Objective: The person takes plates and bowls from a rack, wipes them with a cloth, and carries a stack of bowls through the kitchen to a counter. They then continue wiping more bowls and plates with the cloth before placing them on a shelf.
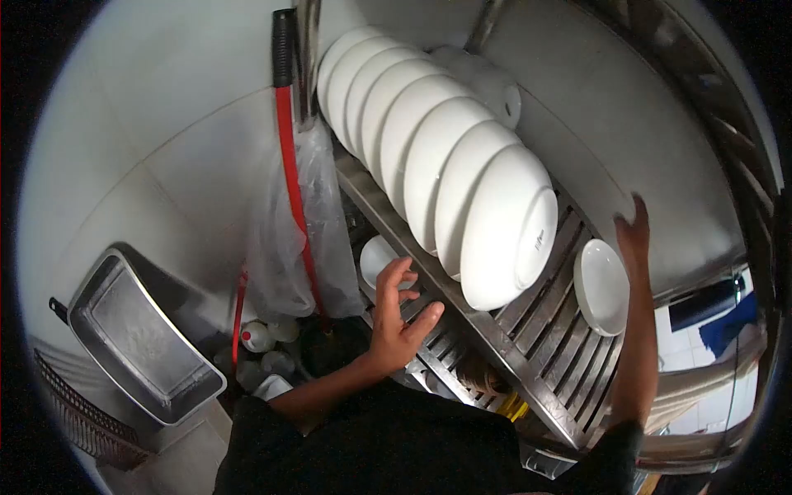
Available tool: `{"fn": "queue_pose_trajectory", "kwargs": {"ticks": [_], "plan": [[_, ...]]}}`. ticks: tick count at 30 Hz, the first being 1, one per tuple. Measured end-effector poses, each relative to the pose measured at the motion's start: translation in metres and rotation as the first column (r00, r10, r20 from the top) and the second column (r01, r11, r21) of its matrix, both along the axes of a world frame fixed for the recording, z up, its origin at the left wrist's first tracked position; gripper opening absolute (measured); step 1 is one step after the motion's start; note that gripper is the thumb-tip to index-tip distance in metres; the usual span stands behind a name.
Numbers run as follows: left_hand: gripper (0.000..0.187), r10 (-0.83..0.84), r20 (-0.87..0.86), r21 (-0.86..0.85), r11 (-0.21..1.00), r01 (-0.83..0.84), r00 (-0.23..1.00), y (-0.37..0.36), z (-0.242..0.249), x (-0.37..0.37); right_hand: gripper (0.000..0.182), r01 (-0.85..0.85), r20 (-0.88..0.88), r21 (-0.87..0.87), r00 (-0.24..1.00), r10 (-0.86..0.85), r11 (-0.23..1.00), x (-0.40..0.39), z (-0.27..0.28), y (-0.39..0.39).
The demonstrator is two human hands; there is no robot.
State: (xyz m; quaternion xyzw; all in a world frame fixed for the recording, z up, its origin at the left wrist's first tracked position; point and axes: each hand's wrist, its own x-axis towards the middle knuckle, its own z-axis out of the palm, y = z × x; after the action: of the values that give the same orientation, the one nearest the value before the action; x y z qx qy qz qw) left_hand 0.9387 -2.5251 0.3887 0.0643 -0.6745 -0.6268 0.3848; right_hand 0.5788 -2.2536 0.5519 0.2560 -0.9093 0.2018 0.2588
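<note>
Several white bowls point(507, 227) stand on edge in an overlapping row on a slatted metal shelf point(540, 346). In front of the shelf's left edge, my left hand point(398, 322) is raised with its fingers apart and nothing in it. My right hand point(634, 227) reaches over the right part of the shelf, thumb and fingers apart, holding nothing that shows. Just left of my right forearm, a smaller white dish point(601, 287) rests tilted on the slats. Behind the row are more white pieces point(491, 87), partly hidden.
A red pole point(290, 157) with a black grip leans beside a clear plastic bag point(330, 223). A metal tray point(144, 330) stands at the left, near bottles point(257, 337) on the floor. Another white bowl point(377, 257) sits on a lower shelf. Metal bars curve along the right.
</note>
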Motion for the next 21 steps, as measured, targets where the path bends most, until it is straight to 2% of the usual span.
{"fn": "queue_pose_trajectory", "kwargs": {"ticks": [1,2,5,6,8,9,10,12,13,16,19,21], "plan": [[0.074,0.013,-0.01,-0.003,1.0,-0.013,1.0,0.001,-0.002,0.003,0.066,-0.078,0.068,-0.021,0.995,0.079,0.997,-0.004,0.016,-0.048],[0.074,0.016,-0.003,-0.007,1.0,-0.017,1.0,0.001,-0.005,0.006,0.067,-0.146,0.029,0.036,0.989,0.145,0.989,-0.018,0.023,-0.091],[0.074,0.053,0.028,-0.005,0.999,-0.053,0.998,0.004,-0.014,0.019,0.075,-0.195,0.195,0.172,0.968,0.161,0.966,-0.014,0.054,-0.224],[0.075,0.07,0.063,-0.031,0.997,-0.069,0.996,0.002,-0.017,0.024,0.08,-0.182,0.307,0.165,0.943,0.124,0.969,-0.009,0.065,-0.263],[0.075,0.151,0.165,-0.064,0.988,-0.143,0.975,0.0,-0.029,0.047,0.087,-0.243,0.375,0.337,0.921,0.107,0.909,-0.012,0.06,-0.336],[0.073,0.177,0.211,-0.036,0.984,-0.174,0.961,-0.001,-0.027,0.054,0.09,-0.27,0.317,0.496,0.941,0.117,0.825,-0.027,0.053,-0.35],[0.071,0.188,0.257,-0.009,0.981,-0.192,0.948,-0.004,-0.029,0.062,0.087,-0.286,0.265,0.58,0.952,0.155,0.763,-0.041,0.044,-0.363],[0.068,0.192,0.347,0.055,0.973,-0.224,0.918,-0.008,-0.032,0.076,0.081,-0.298,0.163,0.656,0.953,0.256,0.693,-0.058,0.026,-0.372],[0.063,0.28,0.316,-0.01,0.956,-0.292,0.907,-0.011,-0.039,0.079,0.078,-0.294,0.117,0.671,0.949,0.294,0.68,-0.064,0.021,-0.37],[0.061,0.357,0.397,0.005,0.92,-0.391,0.846,-0.02,-0.042,0.088,0.07,-0.266,0.042,0.679,0.944,0.326,0.684,-0.071,0.014,-0.362],[0.06,0.396,0.345,0.112,0.883,-0.456,0.851,-0.026,-0.052,0.084,0.063,-0.174,-0.047,0.687,0.958,0.282,0.705,-0.073,0.012,-0.349],[0.059,0.417,0.344,0.104,0.874,-0.475,0.841,-0.034,-0.054,0.079,0.058,-0.085,-0.109,0.679,0.971,0.214,0.729,-0.073,0.015,-0.338]]}}
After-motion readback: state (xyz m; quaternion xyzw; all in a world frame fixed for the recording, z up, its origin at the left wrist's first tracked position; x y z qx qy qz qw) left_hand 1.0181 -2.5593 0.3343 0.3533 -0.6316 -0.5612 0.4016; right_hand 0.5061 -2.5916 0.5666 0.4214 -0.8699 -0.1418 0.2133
